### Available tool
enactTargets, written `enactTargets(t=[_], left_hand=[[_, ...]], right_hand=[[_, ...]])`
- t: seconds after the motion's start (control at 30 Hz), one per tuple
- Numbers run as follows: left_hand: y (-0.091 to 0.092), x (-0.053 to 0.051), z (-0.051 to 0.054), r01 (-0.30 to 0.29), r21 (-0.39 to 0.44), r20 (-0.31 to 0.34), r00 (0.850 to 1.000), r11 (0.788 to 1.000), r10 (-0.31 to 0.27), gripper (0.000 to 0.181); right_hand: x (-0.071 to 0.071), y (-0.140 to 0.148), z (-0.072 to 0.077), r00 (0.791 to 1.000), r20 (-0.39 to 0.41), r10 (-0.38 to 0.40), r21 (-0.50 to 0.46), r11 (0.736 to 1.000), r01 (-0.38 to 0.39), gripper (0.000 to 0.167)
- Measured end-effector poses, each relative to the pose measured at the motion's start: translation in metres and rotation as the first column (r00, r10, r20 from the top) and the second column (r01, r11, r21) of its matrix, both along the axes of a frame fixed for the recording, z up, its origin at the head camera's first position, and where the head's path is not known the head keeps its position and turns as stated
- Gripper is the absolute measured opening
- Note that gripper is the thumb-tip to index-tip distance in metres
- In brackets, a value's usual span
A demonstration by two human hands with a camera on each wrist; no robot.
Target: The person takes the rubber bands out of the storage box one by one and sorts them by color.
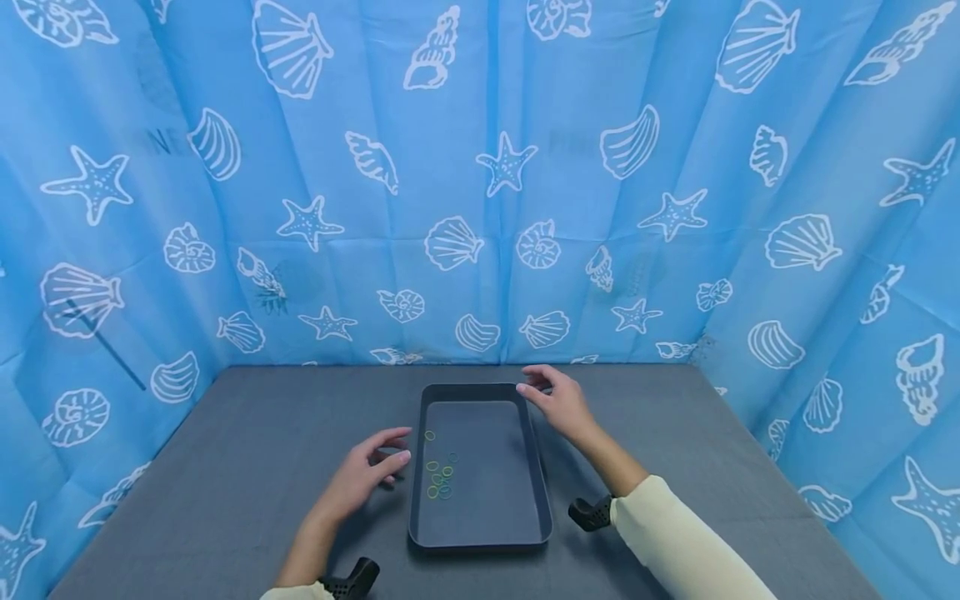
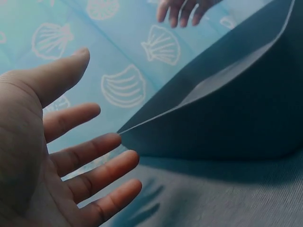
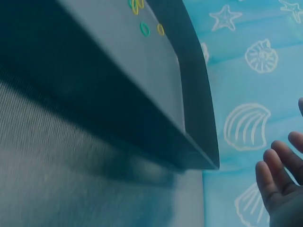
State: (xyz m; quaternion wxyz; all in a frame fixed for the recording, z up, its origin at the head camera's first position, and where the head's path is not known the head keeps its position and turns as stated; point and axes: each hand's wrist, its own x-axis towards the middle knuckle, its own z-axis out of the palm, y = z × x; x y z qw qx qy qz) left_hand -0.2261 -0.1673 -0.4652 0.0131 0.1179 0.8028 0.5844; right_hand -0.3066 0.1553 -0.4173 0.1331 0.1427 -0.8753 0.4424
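Two hands (image 1: pixel 367 469), one tray (image 1: pixel 495 475), one table (image 1: pixel 300 425), at least seven rings (image 1: pixel 442 480)

Setting: a curtained tabletop booth that looks like a recording station; the kind of building cannot be told. Enclosure: blue curtain (image 1: pixel 502 108) with white seashell and starfish print, running from 9 o'clock through 12 to 3. Surface: grey, fabric-textured table (image 1: pixel 300 425) at 6 o'clock. Equipment: black wrist-worn devices (image 1: pixel 591 513) at 5 and 7 o'clock.

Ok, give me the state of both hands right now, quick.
Left hand: open, holding nothing, beside the tray's left side.
Right hand: open, holding nothing, by the tray's far right corner.
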Motion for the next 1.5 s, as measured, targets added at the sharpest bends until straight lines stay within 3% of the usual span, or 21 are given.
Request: enactTargets(t=[0.23, 0.43, 0.63, 0.77, 0.9, 1.2, 1.5], left_hand=[[0.010, -0.002, -0.009, -0.016, 0.101, 0.069, 0.998, 0.995, 0.009, 0.044], [0.015, -0.002, -0.012, -0.026, 0.164, 0.102, 0.995, 0.986, 0.010, 0.042], [0.013, -0.003, -0.017, 0.005, 0.206, 0.143, 0.989, 0.979, -0.035, 0.046], [0.009, -0.005, -0.022, 0.002, 0.198, 0.161, 0.986, 0.980, -0.035, 0.046], [0.008, -0.006, -0.026, -0.003, 0.180, 0.166, 0.986, 0.984, -0.028, 0.046], [0.009, -0.006, -0.024, 0.000, 0.152, 0.172, 0.985, 0.988, -0.027, 0.049], [0.007, -0.004, -0.024, 0.029, 0.119, 0.180, 0.982, 0.992, -0.051, 0.052]], right_hand=[[0.000, -0.021, 0.001, 0.995, 0.097, 0.036, -0.042, 0.999, -0.032, 0.030], [0.000, -0.035, 0.000, 0.977, 0.200, 0.077, -0.089, 0.994, -0.060, 0.030], [-0.004, -0.049, -0.002, 0.963, 0.232, 0.139, -0.030, 0.990, -0.135, 0.030], [-0.007, -0.057, -0.006, 0.950, 0.241, 0.201, 0.043, 0.975, -0.217, 0.031], [-0.008, -0.065, -0.009, 0.923, 0.282, 0.261, 0.052, 0.957, -0.287, 0.032], [-0.009, -0.084, -0.012, 0.879, 0.364, 0.308, 0.059, 0.934, -0.352, 0.031], [-0.012, -0.093, -0.031, 0.840, 0.407, 0.360, 0.089, 0.899, -0.428, 0.025]])
